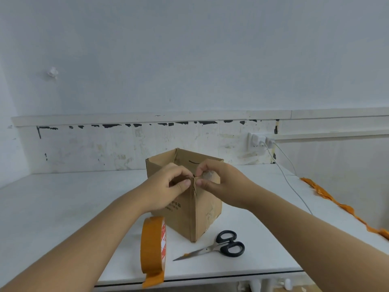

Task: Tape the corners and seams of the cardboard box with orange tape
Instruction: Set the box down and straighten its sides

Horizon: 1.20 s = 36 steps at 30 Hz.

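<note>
A single wide-angle head view looks forward and slightly down from just above the person's forearms — close over the white table (63,207), with the cardboard box (202,211) near centre and the pale wall (189,60) filling the upper half.

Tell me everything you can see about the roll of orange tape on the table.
The roll of orange tape stands on its edge on the white table, near the front edge, just left of the cardboard box and apart from the scissors. It is a wide roll, orange-tan with a matte, papery look. The side of its core that shows carries a red and white label. A loose end hangs from the bottom, over the table's front edge. Neither hand touches it.
</note>
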Each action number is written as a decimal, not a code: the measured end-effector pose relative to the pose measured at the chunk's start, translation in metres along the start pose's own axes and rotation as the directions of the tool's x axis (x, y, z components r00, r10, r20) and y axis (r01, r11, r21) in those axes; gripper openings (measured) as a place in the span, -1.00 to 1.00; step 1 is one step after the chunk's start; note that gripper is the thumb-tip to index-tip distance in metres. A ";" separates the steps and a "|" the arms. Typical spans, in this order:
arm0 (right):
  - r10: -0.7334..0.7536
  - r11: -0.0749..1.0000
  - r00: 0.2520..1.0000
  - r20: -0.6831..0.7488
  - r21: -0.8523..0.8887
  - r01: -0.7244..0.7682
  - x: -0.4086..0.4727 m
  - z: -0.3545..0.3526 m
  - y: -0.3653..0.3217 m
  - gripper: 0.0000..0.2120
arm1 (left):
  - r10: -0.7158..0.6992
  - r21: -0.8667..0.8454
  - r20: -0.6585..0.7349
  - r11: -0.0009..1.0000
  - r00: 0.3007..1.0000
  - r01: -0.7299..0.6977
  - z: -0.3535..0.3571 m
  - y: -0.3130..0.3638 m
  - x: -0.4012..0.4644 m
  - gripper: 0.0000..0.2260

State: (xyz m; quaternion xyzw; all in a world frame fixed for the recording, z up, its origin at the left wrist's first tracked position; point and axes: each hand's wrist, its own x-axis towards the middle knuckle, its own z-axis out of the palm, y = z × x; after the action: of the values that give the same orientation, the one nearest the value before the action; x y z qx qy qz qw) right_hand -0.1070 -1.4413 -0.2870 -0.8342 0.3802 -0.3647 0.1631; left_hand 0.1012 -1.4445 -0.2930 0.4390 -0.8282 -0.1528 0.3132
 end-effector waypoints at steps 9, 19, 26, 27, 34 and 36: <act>0.024 0.999 1.000 -0.019 0.033 -0.023 0.002 0.004 0.001 -0.91 | 0.017 -0.016 -0.021 1.000 1.000 -0.017 0.004 -0.001 0.000 -0.85; 0.017 0.999 0.998 -0.061 0.048 -0.014 0.002 0.011 0.001 -0.91 | 0.020 -0.067 -0.013 0.998 1.000 -0.021 0.006 -0.005 -0.003 -0.85; 0.010 0.997 0.998 -0.056 0.071 -0.006 0.002 0.011 0.003 -0.91 | 0.002 -0.068 -0.028 0.998 1.000 -0.004 0.005 -0.003 -0.001 -0.87; 0.012 0.997 0.999 -0.047 0.082 -0.008 0.001 0.010 0.004 -0.91 | 0.002 -0.061 -0.031 0.998 1.000 -0.004 0.006 -0.003 -0.001 -0.88; -0.006 0.992 0.998 -0.065 0.128 0.015 0.000 0.011 0.008 -0.90 | 0.010 -0.022 -0.059 1.000 0.998 -0.011 0.006 -0.003 0.000 -0.88; -0.018 0.990 0.996 -0.086 0.140 0.030 0.001 0.013 0.007 -0.90 | 0.008 -0.041 -0.070 0.999 0.998 -0.011 0.006 -0.003 0.001 -0.88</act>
State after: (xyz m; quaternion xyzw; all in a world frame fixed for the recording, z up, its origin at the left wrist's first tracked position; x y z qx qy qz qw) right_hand -0.1009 -1.4471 -0.2994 -0.8087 0.3500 -0.4278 0.2011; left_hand 0.0983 -1.4473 -0.2990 0.4334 -0.8156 -0.1530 0.3515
